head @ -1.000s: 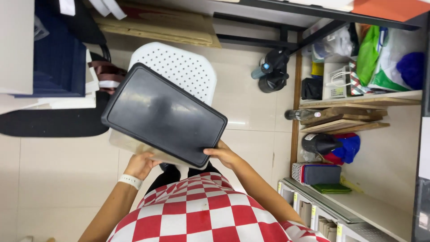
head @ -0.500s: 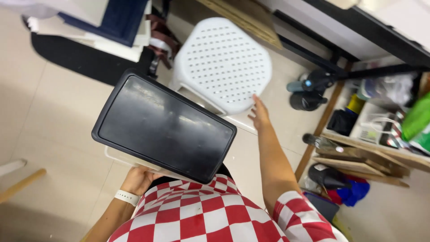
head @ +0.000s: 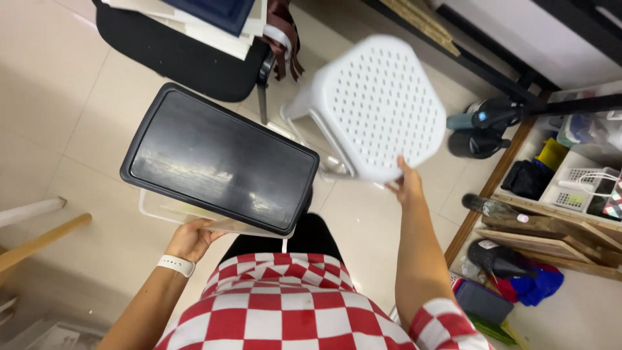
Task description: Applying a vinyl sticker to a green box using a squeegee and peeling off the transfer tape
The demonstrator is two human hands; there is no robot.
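The left hand [head: 188,238], a white band at its wrist, reaches forward with the forearm angled up from the lower left. Its grip is clenched on the near edge of one clear plastic bin with a flat black rectangular lid [head: 220,161], held tilted above the pale tiled floor [head: 58,97]. Beyond the bin stands one black padded chair [head: 188,61] with papers stacked on it. In the middle, one white perforated plastic stool [head: 379,107] stands on the floor. The right hand [head: 408,186] stretches straight out from a bare forearm, fingers grasping the stool seat's near rim. Further right, one wooden shelf unit [head: 551,227] holds clutter, with two dark bottles [head: 476,133] beside it.
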